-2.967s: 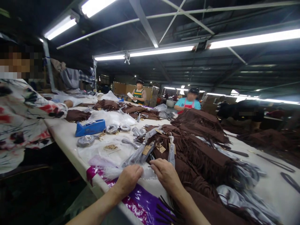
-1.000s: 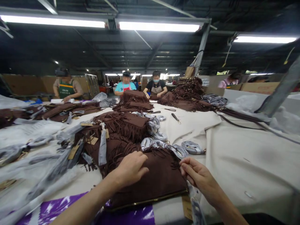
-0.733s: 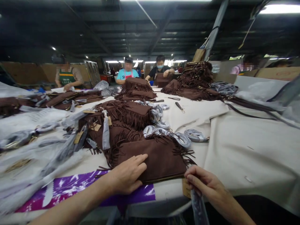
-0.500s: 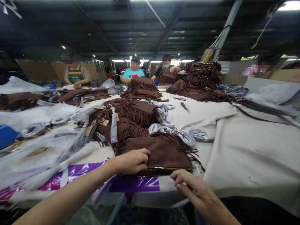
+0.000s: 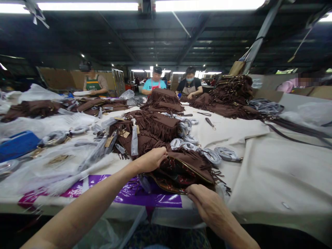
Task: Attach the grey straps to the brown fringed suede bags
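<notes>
A brown fringed bag (image 5: 192,160) lies in front of me with its zippered mouth spread wide. Its dark patterned lining (image 5: 176,173) shows between the two gold-coloured zipper edges. My left hand (image 5: 153,159) is closed on the upper edge of the mouth, at its left end, lifting it. Pinching the lower edge near the right is my right hand (image 5: 203,199). Behind the bag, more brown fringed bags (image 5: 145,138) are heaped, with paper tags and a plastic-wrapped tassel (image 5: 134,140) on them.
Wrapped coiled straps (image 5: 225,153) lie right of the bags. Purple plastic (image 5: 160,199) is under the bag at the table edge. A blue box (image 5: 19,145) and clear plastic bags (image 5: 52,162) are at left. Across the table (image 5: 275,166), several people work beside stacked bags (image 5: 233,90).
The bag was closed and flat; now its mouth is open and the lining shows. My left hand has moved up to its edge, and my right hand has taken hold of the lower edge.
</notes>
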Demonstrator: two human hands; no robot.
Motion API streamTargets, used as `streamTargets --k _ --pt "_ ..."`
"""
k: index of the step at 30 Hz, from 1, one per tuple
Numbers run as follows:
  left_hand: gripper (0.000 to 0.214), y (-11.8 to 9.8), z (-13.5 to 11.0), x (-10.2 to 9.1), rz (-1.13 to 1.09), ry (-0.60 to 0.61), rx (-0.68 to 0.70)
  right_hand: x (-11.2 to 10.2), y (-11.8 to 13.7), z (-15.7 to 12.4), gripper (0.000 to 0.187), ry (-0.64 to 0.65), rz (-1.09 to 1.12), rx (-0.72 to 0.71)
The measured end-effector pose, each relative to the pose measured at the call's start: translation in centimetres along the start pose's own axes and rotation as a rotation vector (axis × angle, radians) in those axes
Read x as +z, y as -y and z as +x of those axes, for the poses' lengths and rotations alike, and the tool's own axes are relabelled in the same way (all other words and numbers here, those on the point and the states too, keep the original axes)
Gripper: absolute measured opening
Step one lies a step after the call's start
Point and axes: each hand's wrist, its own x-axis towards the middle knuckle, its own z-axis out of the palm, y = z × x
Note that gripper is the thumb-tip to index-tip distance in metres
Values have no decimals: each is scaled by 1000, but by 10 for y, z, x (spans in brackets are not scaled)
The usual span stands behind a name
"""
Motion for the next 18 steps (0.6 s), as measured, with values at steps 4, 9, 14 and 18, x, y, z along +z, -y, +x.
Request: streamTargets --k 4,9,14,18 --pt "21 13 3 9 8 -49 -48 11 2 6 20 -111 -105 -62" --pt "12 6 -2 7 56 -79 -23 -1 -2 20 23 -130 177 17" --pt "11 -50 -25 10 320 -25 345 -34 -10 36 25 -76 471 85" --pt "16 -66 -11 40 304 209 357 -53 -16 51 33 16 607 116"
